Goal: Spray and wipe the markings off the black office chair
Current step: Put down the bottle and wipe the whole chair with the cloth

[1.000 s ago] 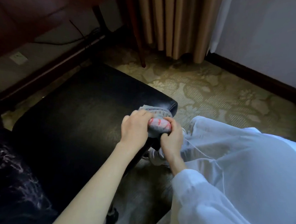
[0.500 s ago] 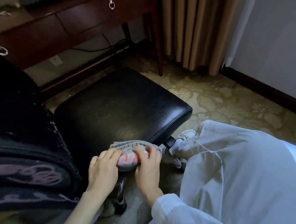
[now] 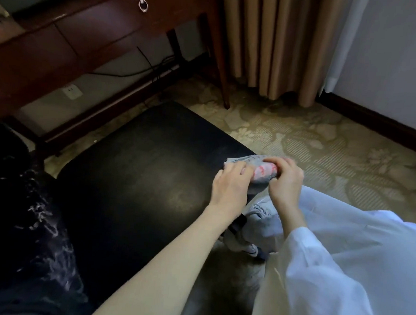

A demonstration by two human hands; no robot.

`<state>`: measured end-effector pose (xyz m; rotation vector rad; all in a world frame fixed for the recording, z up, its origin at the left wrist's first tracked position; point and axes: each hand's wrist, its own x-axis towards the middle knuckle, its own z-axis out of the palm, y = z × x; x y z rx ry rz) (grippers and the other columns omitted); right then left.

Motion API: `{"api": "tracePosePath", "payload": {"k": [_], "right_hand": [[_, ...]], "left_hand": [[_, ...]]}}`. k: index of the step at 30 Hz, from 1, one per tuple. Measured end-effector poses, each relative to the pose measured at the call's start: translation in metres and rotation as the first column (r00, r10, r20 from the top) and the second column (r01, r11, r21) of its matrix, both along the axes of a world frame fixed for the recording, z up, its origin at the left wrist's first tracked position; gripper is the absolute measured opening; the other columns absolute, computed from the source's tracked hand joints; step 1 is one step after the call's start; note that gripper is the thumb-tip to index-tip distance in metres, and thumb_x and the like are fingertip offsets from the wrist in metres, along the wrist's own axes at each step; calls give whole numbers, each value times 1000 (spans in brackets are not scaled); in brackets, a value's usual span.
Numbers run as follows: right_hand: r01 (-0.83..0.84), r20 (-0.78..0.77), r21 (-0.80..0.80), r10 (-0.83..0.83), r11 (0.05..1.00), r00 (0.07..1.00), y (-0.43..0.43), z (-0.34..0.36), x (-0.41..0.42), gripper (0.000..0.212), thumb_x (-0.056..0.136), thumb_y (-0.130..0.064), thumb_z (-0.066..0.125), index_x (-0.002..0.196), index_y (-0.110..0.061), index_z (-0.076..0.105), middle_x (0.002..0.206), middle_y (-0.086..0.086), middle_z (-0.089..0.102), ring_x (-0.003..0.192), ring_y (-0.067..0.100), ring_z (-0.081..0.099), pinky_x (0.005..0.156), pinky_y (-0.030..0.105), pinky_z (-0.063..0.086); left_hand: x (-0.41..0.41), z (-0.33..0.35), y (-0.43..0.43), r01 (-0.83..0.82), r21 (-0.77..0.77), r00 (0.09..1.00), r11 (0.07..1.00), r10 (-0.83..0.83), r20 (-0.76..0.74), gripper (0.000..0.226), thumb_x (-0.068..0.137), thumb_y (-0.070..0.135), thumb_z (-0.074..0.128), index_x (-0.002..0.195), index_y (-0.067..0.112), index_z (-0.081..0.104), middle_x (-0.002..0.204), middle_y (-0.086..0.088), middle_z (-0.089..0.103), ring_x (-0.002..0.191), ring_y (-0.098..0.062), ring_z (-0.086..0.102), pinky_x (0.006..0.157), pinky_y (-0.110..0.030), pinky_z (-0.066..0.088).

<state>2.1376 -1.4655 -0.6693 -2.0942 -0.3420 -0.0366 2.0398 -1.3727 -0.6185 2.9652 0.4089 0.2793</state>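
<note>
The black office chair's seat (image 3: 138,177) fills the middle of the view, with a dull worn patch near its centre. Its backrest (image 3: 24,232) at the lower left carries pale scribbled markings. A grey cloth (image 3: 255,163) with red stains lies bunched over the seat's right front corner. My left hand (image 3: 229,185) grips the cloth's left side. My right hand (image 3: 285,180) pinches its right end, fingers curled over the red-stained part. No spray bottle is in view.
A dark wooden desk (image 3: 63,41) with a ring-pull drawer stands behind the chair, cables and a wall socket (image 3: 72,91) beneath it. Beige curtains (image 3: 268,40) hang at the back. Patterned carpet (image 3: 323,151) spreads to the right. My white-clad knee (image 3: 354,249) and a shoe (image 3: 250,246) are lower right.
The camera view has swung about between frames. Both hands have stayed on the cloth at the seat's edge, working it along the front corner.
</note>
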Motion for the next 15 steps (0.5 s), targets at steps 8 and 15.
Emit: {"api": "tracePosePath", "payload": {"k": [8, 15], "right_hand": [[-50, 44, 20, 49, 999, 998, 13, -8, -25, 55, 57, 15, 48, 94, -20, 69, 109, -1, 62, 102, 29, 52, 90, 27, 31], [-207, 118, -157, 226, 966, 967, 17, 8, -136, 49, 64, 7, 62, 104, -21, 64, 131, 5, 53, 114, 30, 40, 94, 36, 36]], "left_hand": [[-30, -10, 17, 52, 24, 995, 998, -53, 85, 38, 76, 9, 61, 113, 12, 62, 110, -6, 62, 95, -25, 58, 73, -35, 52], [-142, -3, 26, -31, 75, 997, 997, 26, 70, 42, 72, 13, 58, 114, 13, 63, 111, -4, 62, 94, -24, 60, 72, -37, 52]]}}
